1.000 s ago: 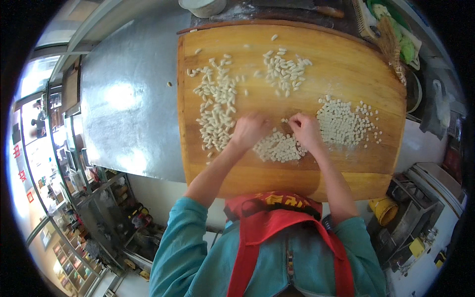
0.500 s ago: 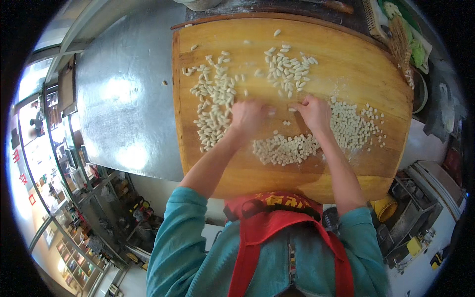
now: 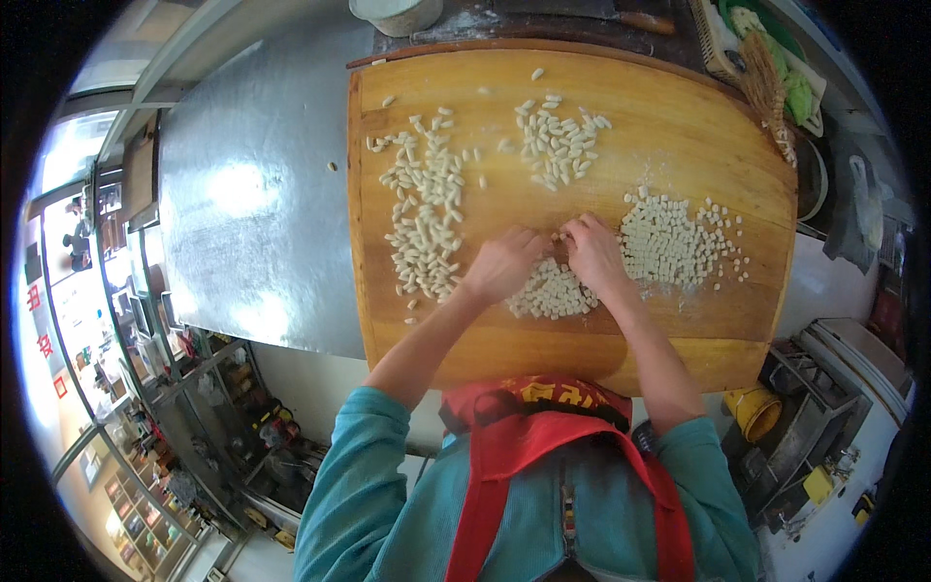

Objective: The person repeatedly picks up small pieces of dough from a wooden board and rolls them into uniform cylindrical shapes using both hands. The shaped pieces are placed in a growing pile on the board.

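The wooden board (image 3: 679,126) is the largest item, dusted with flour-like powder in places. To its left is a grey metal tabletop (image 3: 262,194), reflecting bright light. The person at the board wears a teal jacket (image 3: 354,466) under a red apron (image 3: 529,448).

Four groups of pale pieces lie on the board. A long spread of elongated pieces (image 3: 427,228) occupies the left side. A broad spread of small cut cubes (image 3: 669,242) lies at the right. A second cluster of elongated pieces (image 3: 558,144) is at the upper middle. A near pile of cubes (image 3: 553,293) sits between and below the hands.

The left hand (image 3: 506,264) and right hand (image 3: 593,257) meet above the near pile, fingertips just beside each other. The fingers of each hand are drawn together and curled downward; whether a piece is pinched between them cannot be told.

A yellow bucket (image 3: 752,415) stands below the board's right corner.

Writing: yellow characters (image 3: 562,391) mark the apron, partly folded; smaller red characters (image 3: 44,345) run down a bright panel at far left. One elongated piece (image 3: 537,74) lies alone near the board's far edge.
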`<action>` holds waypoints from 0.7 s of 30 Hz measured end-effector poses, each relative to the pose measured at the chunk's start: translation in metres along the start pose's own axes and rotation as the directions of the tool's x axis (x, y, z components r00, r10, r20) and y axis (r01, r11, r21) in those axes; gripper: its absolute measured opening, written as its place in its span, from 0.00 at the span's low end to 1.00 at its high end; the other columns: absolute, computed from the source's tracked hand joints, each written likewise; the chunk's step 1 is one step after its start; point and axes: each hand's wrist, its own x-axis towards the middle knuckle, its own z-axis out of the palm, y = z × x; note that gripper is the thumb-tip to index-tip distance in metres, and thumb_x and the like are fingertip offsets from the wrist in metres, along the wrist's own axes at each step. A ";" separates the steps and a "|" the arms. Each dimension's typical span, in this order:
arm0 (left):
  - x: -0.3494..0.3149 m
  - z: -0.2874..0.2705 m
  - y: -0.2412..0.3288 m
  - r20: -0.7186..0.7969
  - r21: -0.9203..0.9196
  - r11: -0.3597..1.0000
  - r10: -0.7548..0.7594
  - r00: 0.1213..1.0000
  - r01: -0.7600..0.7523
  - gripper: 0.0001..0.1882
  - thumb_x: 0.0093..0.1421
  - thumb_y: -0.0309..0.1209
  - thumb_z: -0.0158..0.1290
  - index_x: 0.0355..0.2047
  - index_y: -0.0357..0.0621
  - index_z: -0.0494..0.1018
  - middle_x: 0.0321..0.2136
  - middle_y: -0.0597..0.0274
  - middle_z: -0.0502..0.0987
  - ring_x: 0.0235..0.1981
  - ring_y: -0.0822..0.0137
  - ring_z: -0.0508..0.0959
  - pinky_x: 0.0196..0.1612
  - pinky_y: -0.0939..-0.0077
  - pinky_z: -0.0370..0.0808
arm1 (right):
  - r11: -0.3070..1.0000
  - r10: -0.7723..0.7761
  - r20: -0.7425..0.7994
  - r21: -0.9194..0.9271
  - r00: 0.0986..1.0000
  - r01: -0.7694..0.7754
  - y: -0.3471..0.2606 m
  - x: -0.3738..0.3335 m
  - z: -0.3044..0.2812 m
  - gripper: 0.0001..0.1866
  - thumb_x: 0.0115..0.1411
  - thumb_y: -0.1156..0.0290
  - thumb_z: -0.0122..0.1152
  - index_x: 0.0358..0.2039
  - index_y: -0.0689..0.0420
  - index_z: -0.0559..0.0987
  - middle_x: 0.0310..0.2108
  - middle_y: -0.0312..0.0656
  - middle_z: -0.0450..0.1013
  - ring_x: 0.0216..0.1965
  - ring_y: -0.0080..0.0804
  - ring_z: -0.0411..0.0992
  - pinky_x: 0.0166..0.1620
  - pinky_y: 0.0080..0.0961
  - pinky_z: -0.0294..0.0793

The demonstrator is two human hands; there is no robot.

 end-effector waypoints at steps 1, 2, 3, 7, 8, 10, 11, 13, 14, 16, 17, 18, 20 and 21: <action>0.001 0.000 0.001 -0.012 -0.024 0.999 -0.028 1.000 0.028 0.12 0.52 0.27 0.55 0.39 0.45 0.75 0.35 0.59 0.74 0.36 0.57 0.76 0.35 0.65 0.76 | 0.999 0.048 0.001 0.014 0.999 -0.048 0.003 -0.001 0.002 0.07 0.52 0.76 0.60 0.33 0.62 0.78 0.33 0.48 0.72 0.39 0.47 0.72 0.42 0.35 0.73; 0.003 -0.001 0.004 -0.025 -0.052 0.997 -0.061 0.998 0.060 0.11 0.52 0.27 0.56 0.38 0.45 0.75 0.35 0.59 0.74 0.35 0.57 0.76 0.35 0.65 0.76 | 0.997 0.071 0.031 0.012 0.997 -0.072 0.004 -0.001 0.000 0.08 0.52 0.76 0.60 0.33 0.62 0.78 0.33 0.48 0.73 0.38 0.47 0.73 0.42 0.36 0.73; 0.003 -0.003 0.005 -0.062 -0.052 0.996 -0.072 0.995 0.069 0.09 0.52 0.28 0.56 0.35 0.45 0.76 0.34 0.60 0.75 0.34 0.57 0.77 0.34 0.64 0.76 | 0.995 0.096 0.061 0.009 0.994 -0.097 0.006 -0.001 -0.003 0.08 0.51 0.75 0.61 0.33 0.63 0.77 0.33 0.49 0.73 0.37 0.47 0.73 0.41 0.36 0.73; 0.004 -0.003 -0.004 -0.099 0.000 0.983 -0.185 0.978 0.186 0.07 0.51 0.35 0.58 0.27 0.47 0.77 0.29 0.63 0.75 0.31 0.59 0.77 0.30 0.64 0.75 | 0.967 0.243 0.281 0.004 0.928 -0.254 -0.001 0.013 -0.023 0.09 0.51 0.72 0.62 0.33 0.63 0.78 0.34 0.51 0.74 0.35 0.48 0.75 0.40 0.39 0.74; 0.008 -0.006 -0.005 -0.080 0.026 0.973 -0.227 0.971 0.230 0.08 0.51 0.38 0.59 0.25 0.47 0.78 0.28 0.64 0.75 0.30 0.60 0.77 0.29 0.65 0.75 | 0.965 0.250 0.271 0.005 0.930 -0.261 -0.002 0.017 -0.026 0.09 0.52 0.72 0.62 0.32 0.62 0.78 0.35 0.51 0.74 0.36 0.48 0.75 0.40 0.39 0.74; 0.018 -0.011 -0.007 -0.113 0.077 0.950 -0.292 0.950 0.301 0.11 0.50 0.42 0.60 0.24 0.48 0.78 0.26 0.64 0.76 0.28 0.59 0.78 0.28 0.66 0.74 | 0.962 0.263 0.252 0.009 0.931 -0.274 -0.004 0.021 -0.027 0.08 0.52 0.72 0.61 0.32 0.62 0.79 0.36 0.51 0.75 0.37 0.48 0.74 0.41 0.39 0.74; 0.023 -0.014 -0.006 -0.133 0.101 0.935 -0.326 0.936 0.340 0.13 0.49 0.44 0.60 0.24 0.48 0.78 0.25 0.65 0.76 0.26 0.59 0.78 0.27 0.66 0.74 | 0.975 0.210 0.213 0.022 0.954 -0.220 -0.003 0.021 -0.026 0.08 0.52 0.72 0.61 0.32 0.61 0.79 0.36 0.51 0.75 0.37 0.47 0.74 0.41 0.39 0.74; 0.026 -0.010 -0.013 -0.158 0.081 0.940 -0.316 0.935 0.332 0.14 0.49 0.45 0.60 0.24 0.48 0.78 0.24 0.63 0.76 0.24 0.58 0.78 0.26 0.66 0.74 | 0.993 0.103 0.132 0.042 0.986 -0.109 -0.002 0.017 -0.022 0.07 0.53 0.72 0.61 0.31 0.61 0.80 0.36 0.51 0.75 0.37 0.47 0.74 0.41 0.39 0.74; 0.028 -0.012 -0.014 -0.173 0.077 0.942 -0.309 0.935 0.326 0.15 0.49 0.46 0.60 0.24 0.47 0.78 0.24 0.62 0.77 0.23 0.57 0.78 0.26 0.66 0.73 | 0.994 0.099 0.149 0.030 0.984 -0.105 -0.001 0.017 -0.021 0.07 0.53 0.72 0.62 0.32 0.60 0.80 0.36 0.51 0.74 0.37 0.47 0.74 0.41 0.39 0.73; 0.033 -0.014 -0.012 -0.212 0.111 0.934 -0.311 0.927 0.339 0.15 0.52 0.45 0.59 0.24 0.47 0.77 0.23 0.60 0.77 0.23 0.56 0.78 0.25 0.64 0.73 | 0.995 0.093 0.184 0.003 0.979 -0.095 0.002 0.016 -0.019 0.08 0.53 0.71 0.62 0.32 0.60 0.80 0.37 0.50 0.74 0.38 0.47 0.74 0.41 0.38 0.73; 0.036 -0.018 -0.009 -0.233 0.126 0.932 -0.305 0.923 0.340 0.15 0.53 0.45 0.58 0.24 0.46 0.77 0.22 0.59 0.77 0.22 0.55 0.78 0.25 0.64 0.73 | 0.996 0.084 0.165 0.004 0.983 -0.085 0.004 0.014 -0.015 0.08 0.53 0.71 0.62 0.32 0.59 0.80 0.36 0.50 0.75 0.37 0.46 0.74 0.40 0.38 0.73; 0.041 -0.028 0.001 -0.239 0.135 0.931 -0.300 0.923 0.338 0.14 0.55 0.44 0.57 0.25 0.46 0.77 0.21 0.59 0.76 0.22 0.54 0.78 0.25 0.64 0.73 | 0.997 0.077 0.142 0.002 0.987 -0.078 0.008 0.013 -0.012 0.08 0.52 0.70 0.63 0.31 0.59 0.80 0.34 0.49 0.75 0.36 0.46 0.75 0.40 0.38 0.73; 0.045 -0.042 0.014 -0.238 0.121 0.935 -0.298 0.925 0.332 0.13 0.58 0.40 0.54 0.27 0.44 0.77 0.20 0.57 0.76 0.23 0.53 0.78 0.26 0.63 0.73 | 0.994 0.103 0.108 0.022 0.989 -0.106 0.012 0.013 -0.011 0.08 0.52 0.68 0.64 0.29 0.58 0.81 0.30 0.48 0.76 0.33 0.44 0.75 0.37 0.37 0.73; 0.045 -0.045 0.015 -0.232 0.099 0.940 -0.298 0.926 0.327 0.11 0.59 0.38 0.53 0.28 0.44 0.77 0.20 0.57 0.76 0.23 0.52 0.78 0.27 0.63 0.73 | 0.989 0.136 0.098 0.044 0.986 -0.140 0.011 0.014 -0.012 0.08 0.52 0.66 0.64 0.28 0.58 0.81 0.28 0.47 0.76 0.31 0.43 0.76 0.35 0.37 0.73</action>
